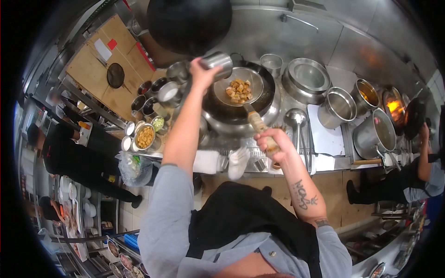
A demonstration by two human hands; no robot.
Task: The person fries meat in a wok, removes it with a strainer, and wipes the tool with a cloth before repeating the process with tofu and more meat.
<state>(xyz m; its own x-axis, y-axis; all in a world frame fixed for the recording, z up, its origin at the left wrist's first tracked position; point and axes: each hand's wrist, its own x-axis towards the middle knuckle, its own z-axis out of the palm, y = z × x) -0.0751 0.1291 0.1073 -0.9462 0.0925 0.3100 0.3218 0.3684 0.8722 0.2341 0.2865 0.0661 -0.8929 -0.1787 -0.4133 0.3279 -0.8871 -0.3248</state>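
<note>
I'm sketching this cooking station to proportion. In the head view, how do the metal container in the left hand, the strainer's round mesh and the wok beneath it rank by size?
1. Wok, largest
2. Strainer mesh
3. Metal container, smallest; partly covered by the hand

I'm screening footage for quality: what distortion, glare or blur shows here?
Head view: strong fisheye bending, black corners; head view: bright flame at the right, soft sheen on the steel wall; head view: left hand and its metal container look slightly blurred.
</note>
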